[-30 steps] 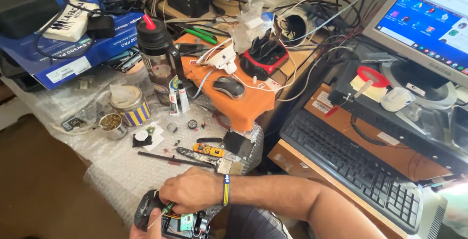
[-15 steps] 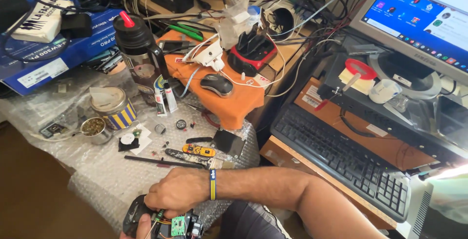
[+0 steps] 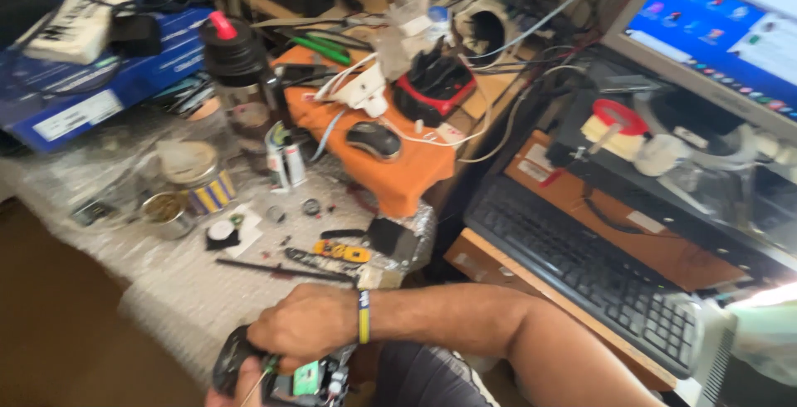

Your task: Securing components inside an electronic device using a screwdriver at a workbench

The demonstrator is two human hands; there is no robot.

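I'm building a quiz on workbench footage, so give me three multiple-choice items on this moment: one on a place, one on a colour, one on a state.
1. Where does the computer mouse lie?
A. on the orange cloth
B. on the keyboard
C. on the blue box

2. What colour is the cap of the dark bottle?
A. green
B. red
C. white

3. What is the state of the monitor?
A. switched off
B. covered by a cloth
C. lit, showing a blue screen

Answers: 1 A, the mouse sits on the cloth beside the white cables; 2 B, a red cap tops the bottle; 3 C, the screen glows blue at upper right.
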